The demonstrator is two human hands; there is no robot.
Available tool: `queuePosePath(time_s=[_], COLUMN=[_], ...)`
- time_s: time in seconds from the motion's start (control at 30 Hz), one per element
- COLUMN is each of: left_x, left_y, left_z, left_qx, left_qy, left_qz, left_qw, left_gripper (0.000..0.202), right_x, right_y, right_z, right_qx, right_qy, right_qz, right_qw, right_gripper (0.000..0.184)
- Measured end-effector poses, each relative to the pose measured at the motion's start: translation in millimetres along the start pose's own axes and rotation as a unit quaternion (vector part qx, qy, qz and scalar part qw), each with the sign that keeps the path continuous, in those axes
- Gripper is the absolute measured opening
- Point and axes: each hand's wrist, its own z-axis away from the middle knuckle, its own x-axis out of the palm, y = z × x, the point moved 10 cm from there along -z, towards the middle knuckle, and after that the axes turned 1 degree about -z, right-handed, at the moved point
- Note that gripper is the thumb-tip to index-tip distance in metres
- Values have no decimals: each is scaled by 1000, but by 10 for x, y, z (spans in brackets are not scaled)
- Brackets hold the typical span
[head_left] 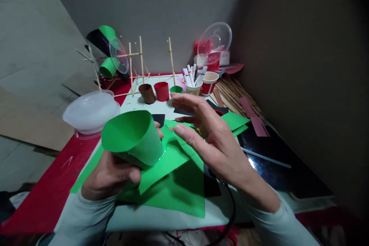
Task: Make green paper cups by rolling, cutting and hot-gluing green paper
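Note:
My left hand (pixel 111 175) is wrapped round a green paper cup (pixel 144 144) from below, its thumb at the near side and fingertips showing behind. The cup is tilted, its wide mouth toward me. At its base it meets a flat piece of green paper (pixel 173 157), with a shiny line, perhaps glue, along the joint. My right hand (pixel 213 138) hovers just right of the cup, fingers apart and nothing in them. Beneath both lies a larger green sheet (pixel 178 198) on the table. Part of the cup's underside is hidden by my left hand.
Behind stand a brown paper cylinder (pixel 147 93), a red one (pixel 162 91), a cup of markers (pixel 193 86) and a stick frame (pixel 141 59). Plastic lids (pixel 89 111) lie left. Wooden sticks (pixel 236 94), pink strips (pixel 255 119) and a black glossy panel (pixel 276 161) are right.

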Motion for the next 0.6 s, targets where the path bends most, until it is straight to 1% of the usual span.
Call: queuePosePath(time_s=[0.07,0.13,0.2,0.27,0.33,0.43,0.53,0.6], left_x=[-11,-19,-27,-40,-50,-80,-164,-178], left_y=[54,112,142,154,167,206,242,248], left_z=[13,18,13,5,2,14,21,-9], left_qx=[16,35,40,39,46,75,102,104], left_qy=[15,32,49,66,78,92,114,96], left_qz=[17,23,15,5,0,7,-26,-73], left_qw=[1000,999,998,997,996,993,988,987], left_gripper=[65,60,52,48,50,56,59,55], right_x=[4,93,195,254,268,260,236,238], right_y=[196,309,325,288,229,183,208,211], right_z=[13,36,52,54,47,54,86,104], right_qx=[77,137,165,166,148,132,149,153], right_qy=[25,8,-22,-44,-52,-50,-36,-37], right_qz=[-42,-79,-97,-96,-86,-78,-41,-5], right_qw=[996,987,981,981,984,987,987,987], right_gripper=[33,33,31,29,30,33,38,42])
